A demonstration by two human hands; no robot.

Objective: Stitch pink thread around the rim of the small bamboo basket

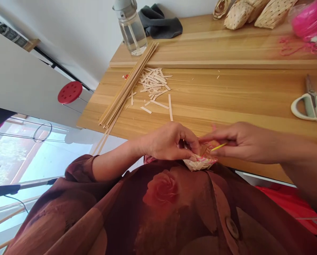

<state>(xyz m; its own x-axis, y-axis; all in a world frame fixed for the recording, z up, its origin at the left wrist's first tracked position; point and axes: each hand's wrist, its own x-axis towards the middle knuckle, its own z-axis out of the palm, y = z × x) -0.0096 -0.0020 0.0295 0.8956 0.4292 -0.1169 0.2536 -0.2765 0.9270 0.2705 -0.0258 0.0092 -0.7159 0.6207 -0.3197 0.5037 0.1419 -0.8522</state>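
My left hand (171, 141) is closed around a small woven piece (201, 162) of pale strips with pink thread, held close to my body at the near edge of the wooden table (227, 99). My right hand (238, 141) pinches a thin yellow needle (219, 146) right beside the woven piece, fingertips almost touching my left hand. Most of the woven piece is hidden under my left fingers.
A bundle of long thin strips (126, 88) and several short cut strips (154, 85) lie at the left. Scissors (311, 104) rest at the right edge. At the back stand a water bottle (130, 28), a dark cloth (160, 23), woven pieces (254, 12) and pink thread (308, 19).
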